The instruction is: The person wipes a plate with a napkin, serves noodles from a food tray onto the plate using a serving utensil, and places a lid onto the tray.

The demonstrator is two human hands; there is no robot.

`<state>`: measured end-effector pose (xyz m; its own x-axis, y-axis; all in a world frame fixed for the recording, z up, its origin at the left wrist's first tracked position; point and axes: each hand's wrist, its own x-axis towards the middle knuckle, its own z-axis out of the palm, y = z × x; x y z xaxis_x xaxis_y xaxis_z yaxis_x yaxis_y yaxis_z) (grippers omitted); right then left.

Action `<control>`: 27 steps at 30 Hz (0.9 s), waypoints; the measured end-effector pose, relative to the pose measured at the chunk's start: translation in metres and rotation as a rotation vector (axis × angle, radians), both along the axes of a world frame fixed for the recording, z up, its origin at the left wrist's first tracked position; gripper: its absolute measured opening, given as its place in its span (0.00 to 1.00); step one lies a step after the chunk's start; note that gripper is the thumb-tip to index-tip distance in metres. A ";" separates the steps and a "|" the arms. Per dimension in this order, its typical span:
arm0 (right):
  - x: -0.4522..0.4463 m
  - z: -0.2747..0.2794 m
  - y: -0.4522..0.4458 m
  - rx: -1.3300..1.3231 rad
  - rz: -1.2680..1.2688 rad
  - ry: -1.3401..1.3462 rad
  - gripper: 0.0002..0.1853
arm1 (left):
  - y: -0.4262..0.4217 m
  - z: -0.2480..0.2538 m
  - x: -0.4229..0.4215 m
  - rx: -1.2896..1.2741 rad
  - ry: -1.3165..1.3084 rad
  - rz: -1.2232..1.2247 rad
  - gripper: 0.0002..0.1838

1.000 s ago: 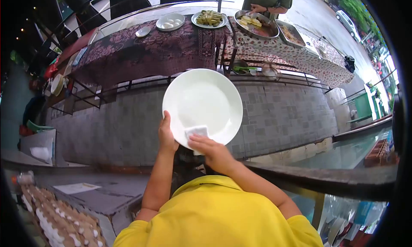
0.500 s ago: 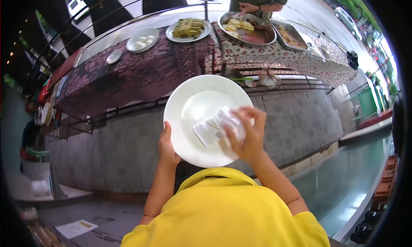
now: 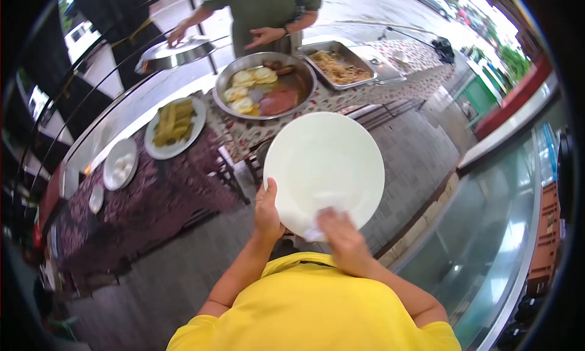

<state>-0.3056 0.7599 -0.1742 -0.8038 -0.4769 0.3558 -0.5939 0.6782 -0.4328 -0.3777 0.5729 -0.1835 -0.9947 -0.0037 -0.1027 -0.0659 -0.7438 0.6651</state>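
In front of my yellow shirt I hold a round white plate, its face turned up toward me. My left hand grips its lower left edge, with the thumb over the rim and the fingers underneath. At the plate's lower part, my right hand presses a white tissue against the surface. The hand is blurred, and most of the tissue lies hidden beneath it.
Across the aisle, a cloth-covered table bears a steel pan with fried eggs, a metal tray of shredded food, a plate of leaf-wrapped pieces and a bowl of eggs. Behind it, a person touches a metal lid. A glass counter stands right.
My view has turned right, closer to the pan. My right hand and the tissue have moved to the plate's lower edge. The other person's hand is now visible on the lid.
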 end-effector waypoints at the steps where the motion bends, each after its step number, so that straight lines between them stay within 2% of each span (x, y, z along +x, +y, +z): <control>1: -0.016 -0.003 0.027 0.084 -0.151 0.067 0.28 | 0.004 0.004 -0.019 -0.022 -0.014 -0.053 0.22; 2: -0.038 -0.005 0.052 0.171 -0.299 0.137 0.27 | 0.012 0.006 -0.038 -0.043 -0.023 -0.103 0.23; 4: -0.103 0.005 0.095 0.172 -0.609 0.302 0.26 | 0.036 0.006 -0.078 -0.036 0.030 -0.245 0.21; 6: -0.161 0.023 0.105 -0.028 -0.741 0.354 0.26 | 0.073 -0.001 -0.102 -0.131 0.019 -0.386 0.22; 8: -0.197 0.019 0.092 -0.187 -0.643 0.372 0.27 | 0.117 -0.002 -0.121 -0.176 0.066 -0.472 0.19; 10: -0.188 0.008 0.078 -0.168 -0.495 0.287 0.28 | 0.153 -0.002 -0.146 -0.065 0.009 -0.492 0.20; 12: -0.163 0.008 0.094 -0.019 -0.384 0.091 0.27 | 0.180 -0.002 -0.173 -0.082 -0.041 -0.400 0.22; 13: -0.153 0.000 0.112 -0.030 -0.369 0.040 0.26 | 0.190 -0.008 -0.190 -0.042 -0.021 -0.415 0.24; 14: -0.142 -0.008 0.138 -0.042 -0.344 -0.019 0.25 | 0.195 -0.006 -0.204 -0.110 -0.057 -0.451 0.25; 16: -0.143 -0.020 0.204 0.062 -0.472 -0.026 0.24 | 0.221 -0.015 -0.230 -0.079 -0.047 -0.411 0.23; 18: -0.182 -0.021 0.276 0.157 -0.612 0.172 0.24 | 0.256 -0.022 -0.246 -0.089 0.012 -0.459 0.20; 21: -0.264 -0.019 0.323 -0.267 -0.655 0.101 0.25 | 0.312 -0.034 -0.252 -0.163 0.044 -0.470 0.16; 22: -0.280 -0.020 0.325 -0.243 -0.542 0.090 0.25 | 0.336 -0.024 -0.251 -0.150 0.047 -0.403 0.16; 23: -0.294 -0.018 0.323 -0.227 -0.427 0.088 0.26 | 0.355 -0.038 -0.258 -0.201 0.089 -0.379 0.16; 24: -0.303 -0.018 0.318 -0.218 -0.322 0.089 0.26 | 0.368 -0.027 -0.262 -0.074 0.067 -0.333 0.16; 25: -0.299 -0.020 0.313 -0.193 -0.194 0.050 0.27 | 0.380 -0.039 -0.270 -0.058 0.105 -0.250 0.17; 27: -0.286 -0.026 0.321 -0.203 -0.003 -0.088 0.29 | 0.379 -0.049 -0.280 -0.070 0.018 -0.175 0.18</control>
<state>-0.5915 1.0813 -0.2000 -0.8374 -0.3995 0.3729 -0.5457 0.5736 -0.6109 -0.6578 0.9521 -0.2321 -0.9824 0.1632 -0.0909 -0.1783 -0.6736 0.7173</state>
